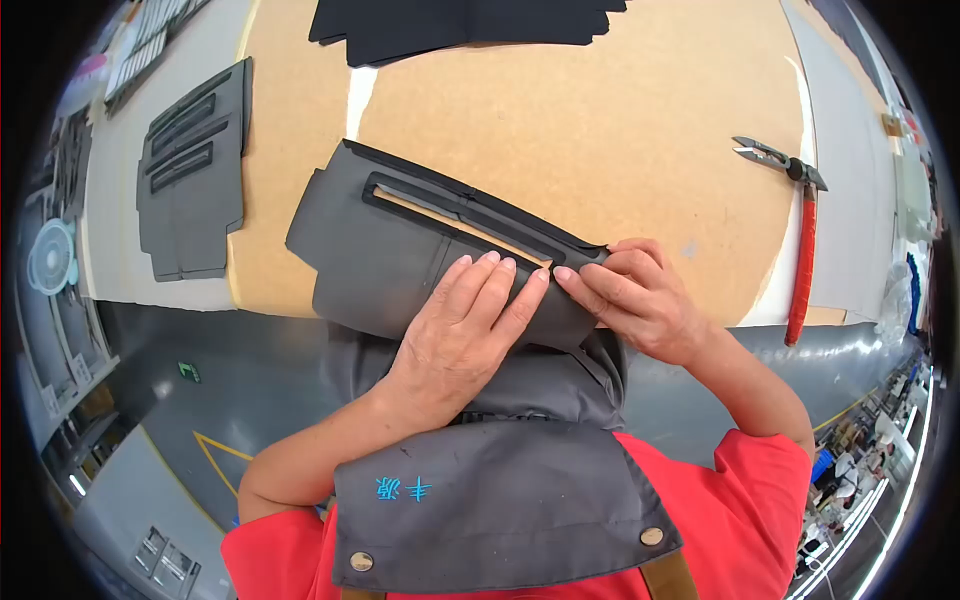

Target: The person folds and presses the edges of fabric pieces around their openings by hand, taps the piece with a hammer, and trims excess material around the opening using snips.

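Note:
A dark grey leather-like panel lies at the near edge of the table, with a long slot framed by a black raised border. Cardboard colour shows through the slot. My left hand rests flat on the panel just below the slot, its fingers stretched toward the slot's right end. At that right end, my right hand pinches the panel's edge between thumb and fingers, close to the black strip along the top edge. The part under the right fingers is hidden.
A similar slotted panel lies to the left. Black stacked pieces sit at the far edge. On the right lies a red-handled cutting tool with metal jaws. Brown cardboard covers the table. A light-blue round item stands far left.

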Motion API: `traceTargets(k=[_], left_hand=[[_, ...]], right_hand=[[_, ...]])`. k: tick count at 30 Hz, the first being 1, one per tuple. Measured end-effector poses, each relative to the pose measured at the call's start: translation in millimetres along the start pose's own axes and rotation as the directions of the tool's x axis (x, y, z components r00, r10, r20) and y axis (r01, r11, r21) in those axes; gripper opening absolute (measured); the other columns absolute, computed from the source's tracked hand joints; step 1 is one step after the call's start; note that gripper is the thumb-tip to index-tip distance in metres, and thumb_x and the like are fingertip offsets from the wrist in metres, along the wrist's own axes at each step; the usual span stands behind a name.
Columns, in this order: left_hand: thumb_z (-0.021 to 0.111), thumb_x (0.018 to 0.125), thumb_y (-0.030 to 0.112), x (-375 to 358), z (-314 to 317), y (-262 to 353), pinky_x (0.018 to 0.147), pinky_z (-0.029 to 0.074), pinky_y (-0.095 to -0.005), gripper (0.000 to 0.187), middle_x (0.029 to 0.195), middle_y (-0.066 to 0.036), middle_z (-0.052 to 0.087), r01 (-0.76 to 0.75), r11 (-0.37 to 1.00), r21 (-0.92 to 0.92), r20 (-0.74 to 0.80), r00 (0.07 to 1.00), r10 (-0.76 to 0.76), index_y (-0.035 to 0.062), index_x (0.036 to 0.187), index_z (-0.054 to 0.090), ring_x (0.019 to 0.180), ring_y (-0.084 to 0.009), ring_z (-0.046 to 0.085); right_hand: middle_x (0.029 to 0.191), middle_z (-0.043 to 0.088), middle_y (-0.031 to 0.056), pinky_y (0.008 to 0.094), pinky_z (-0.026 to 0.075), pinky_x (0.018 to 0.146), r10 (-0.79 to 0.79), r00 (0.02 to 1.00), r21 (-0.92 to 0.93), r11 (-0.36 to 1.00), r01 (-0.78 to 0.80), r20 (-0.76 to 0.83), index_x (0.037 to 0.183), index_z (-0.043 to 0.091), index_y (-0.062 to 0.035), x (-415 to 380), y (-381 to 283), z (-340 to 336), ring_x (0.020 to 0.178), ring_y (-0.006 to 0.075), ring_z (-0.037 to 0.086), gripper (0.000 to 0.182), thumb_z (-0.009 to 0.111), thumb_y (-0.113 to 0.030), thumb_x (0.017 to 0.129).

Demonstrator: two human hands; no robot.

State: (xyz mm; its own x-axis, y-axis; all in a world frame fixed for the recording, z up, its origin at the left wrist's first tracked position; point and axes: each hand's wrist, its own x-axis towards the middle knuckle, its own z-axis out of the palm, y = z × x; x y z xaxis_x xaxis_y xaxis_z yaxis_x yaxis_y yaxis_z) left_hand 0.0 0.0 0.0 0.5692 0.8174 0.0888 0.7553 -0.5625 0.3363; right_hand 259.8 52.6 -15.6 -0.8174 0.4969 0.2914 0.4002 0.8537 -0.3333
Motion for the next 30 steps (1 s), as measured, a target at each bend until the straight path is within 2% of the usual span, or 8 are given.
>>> traceTargets(k=[2,5,8,14,23,26,29,30], left_hand=[[0.061,0.086,0.004,0.9,-1.1,-1.4,0.111,0.047,-0.0445,0.055,0.13,-0.013,0.055,0.001,1.0,-0.01,0.008,1.0,-0.001,0.011,0.14,0.06,0.126,-0.0292,0.055],[0.061,0.085,0.004,-0.1,0.6,0.8,0.111,0.048,-0.0445,0.055,0.13,-0.013,0.055,-0.009,1.0,0.024,-0.007,1.0,0.009,0.0104,0.14,0.059,0.126,-0.0291,0.055],[0.062,0.085,0.003,-1.8,1.4,2.2,0.111,0.047,-0.0443,0.056,0.131,-0.013,0.055,-0.01,0.999,0.048,-0.001,1.0,0.01,0.0102,0.141,0.059,0.127,-0.0295,0.054],[0.062,0.084,0.002,-3.3,-0.3,2.7,0.112,0.046,-0.0436,0.06,0.133,-0.013,0.054,-0.016,0.999,0.037,-0.004,1.0,0.016,0.0101,0.143,0.057,0.131,-0.0298,0.052],[0.059,0.084,-0.003,-4.6,-12.6,-5.7,0.114,0.045,-0.0453,0.055,0.134,-0.014,0.055,-0.053,0.998,-0.031,0.009,0.999,0.053,0.0085,0.138,0.06,0.131,-0.031,0.053],[0.057,0.083,-0.006,-7.4,-31.4,-25.8,0.115,0.044,-0.0455,0.053,0.132,-0.015,0.057,-0.117,0.979,-0.167,0.099,0.986,0.134,0.006,0.134,0.061,0.13,-0.0335,0.054],[0.056,0.082,-0.009,-16.8,-52.9,-42.2,0.114,0.044,-0.0444,0.053,0.132,-0.016,0.058,-0.062,0.981,-0.185,0.098,0.992,0.082,0.0037,0.133,0.061,0.13,-0.0347,0.054],[0.056,0.084,-0.011,-24.5,-52.0,-47.9,0.108,0.046,-0.0436,0.052,0.131,-0.015,0.059,0.022,0.986,-0.165,0.025,1.0,-0.018,0.0044,0.134,0.06,0.125,-0.0341,0.056]], right_hand=[[0.108,0.058,0.0021,0.0365,0.05,0.086,0.009,1.0,-0.004,1.0,-0.009,-0.016,0.125,0.07,-0.0035,2.1,1.0,0.4,0.089,0.0183,0.057,0.053,0.069,-0.012,0.072],[0.107,0.058,0.0013,0.0359,0.049,0.083,0.036,0.998,0.026,0.999,-0.035,-0.057,0.124,0.07,-0.0029,-0.2,2.3,1.0,0.087,0.0178,0.056,0.052,0.069,-0.012,0.072],[0.106,0.058,0.0011,0.0351,0.048,0.081,0.063,0.998,-0.005,0.998,-0.063,-0.012,0.123,0.07,-0.0025,5.2,-2.1,-3.3,0.086,0.018,0.056,0.051,0.069,-0.011,0.073],[0.105,0.059,0.0028,0.0337,0.048,0.079,0.01,0.998,-0.024,1.0,-0.011,-0.063,0.122,0.069,-0.0016,4.1,0.7,1.5,0.085,0.0184,0.057,0.05,0.071,-0.011,0.073],[0.1,0.066,0.0065,0.0386,0.051,0.078,0.276,0.935,0.127,0.959,-0.253,-0.222,0.113,0.072,-0.0059,25.8,-1.4,0.9,0.09,0.0251,0.063,0.028,0.075,-0.006,0.085],[0.105,0.066,0.0056,0.0383,0.051,0.082,0.197,0.944,0.16,0.974,-0.159,-0.265,0.11,0.071,-0.0066,61.5,2.5,7.5,0.096,0.0244,0.063,0.021,0.073,-0.011,0.089],[0.112,0.068,0.0051,0.0371,0.05,0.09,0.041,0.973,0.098,0.995,-0.019,-0.228,0.111,0.071,-0.0096,88.1,7.6,23.3,0.103,0.0232,0.064,0.021,0.071,-0.012,0.09],[0.112,0.066,0.0045,0.0379,0.048,0.091,0.016,0.982,0.03,1.0,-0.01,-0.189,0.104,0.068,-0.0088,89.2,9.3,29.3,0.104,0.0232,0.062,0.017,0.068,-0.021,0.093]])
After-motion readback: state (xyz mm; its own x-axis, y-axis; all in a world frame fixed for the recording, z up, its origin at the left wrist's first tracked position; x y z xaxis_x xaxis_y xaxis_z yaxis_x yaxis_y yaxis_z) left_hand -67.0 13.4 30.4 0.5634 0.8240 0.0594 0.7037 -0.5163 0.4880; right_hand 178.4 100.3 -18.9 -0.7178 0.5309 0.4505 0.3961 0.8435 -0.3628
